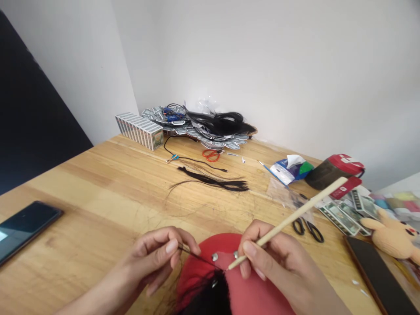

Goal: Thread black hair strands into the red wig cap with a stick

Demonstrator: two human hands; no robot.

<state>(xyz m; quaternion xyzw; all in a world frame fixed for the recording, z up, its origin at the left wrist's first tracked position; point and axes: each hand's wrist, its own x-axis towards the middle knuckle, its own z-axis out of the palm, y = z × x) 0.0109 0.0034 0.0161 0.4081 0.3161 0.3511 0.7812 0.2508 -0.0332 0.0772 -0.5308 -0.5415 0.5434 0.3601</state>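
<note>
Pinching: left hand [151, 258], thumb and finger pressed together on a thin hair strand [198, 258]
Gripping: right hand [278, 262] closed around a wooden stick [288, 223], tip at the strand's root
Location: red dome [195, 271], 6 o'clock
Care: strand taut, tip steady

Matt, glossy and grainy finishes side by side
The bamboo stick [288, 223] is pale and smooth; the red dome [256, 280] looks matt, set with glossy metal studs [214, 256]; the black hair [210, 297] is fine and faintly sheeny; the wooden tabletop [98, 183] has a satin, grainy finish.
</note>
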